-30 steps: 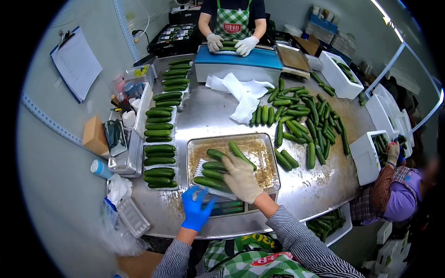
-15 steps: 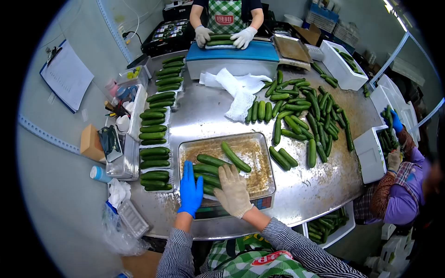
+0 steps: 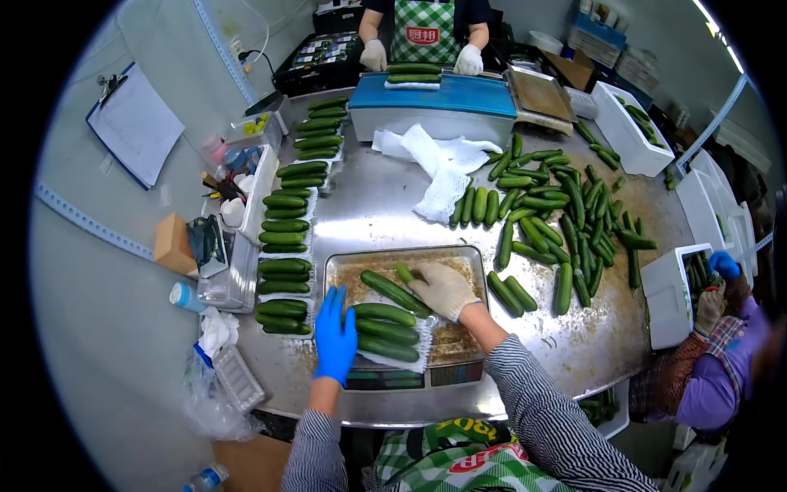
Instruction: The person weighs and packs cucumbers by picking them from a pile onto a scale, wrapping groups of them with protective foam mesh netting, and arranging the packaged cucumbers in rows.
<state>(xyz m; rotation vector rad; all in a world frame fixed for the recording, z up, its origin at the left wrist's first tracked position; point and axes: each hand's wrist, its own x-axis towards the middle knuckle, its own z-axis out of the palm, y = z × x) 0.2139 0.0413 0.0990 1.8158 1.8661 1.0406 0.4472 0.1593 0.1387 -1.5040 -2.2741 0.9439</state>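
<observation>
My left hand [image 3: 334, 340], in a blue glove, has its fingers stretched out beside the left ends of several cucumbers [image 3: 387, 331]. These lie side by side on a white pad [image 3: 423, 348] in a metal tray [image 3: 328, 275]. Another cucumber [image 3: 395, 293] rests at an angle just behind them. My right hand [image 3: 447, 290], in a beige glove, is closed over a further cucumber [image 3: 404, 273], of which only the tip shows. Beneath the tray's front edge is a scale with a dark panel [image 3: 456, 375].
Padded rows of cucumbers [image 3: 284, 226] line the left side. Loose cucumbers [image 3: 566, 209] pile up on the right, near a white cloth [image 3: 443, 190]. Across the table a person [image 3: 422, 33] stands behind a blue-topped machine [image 3: 434, 105]. Another person [image 3: 715, 369] handles a white box [image 3: 666, 303].
My right hand has moved off the grouped cucumbers, right and away from me, onto the angled one. My left hand stays beside the group. The person opposite has let go of their cucumbers.
</observation>
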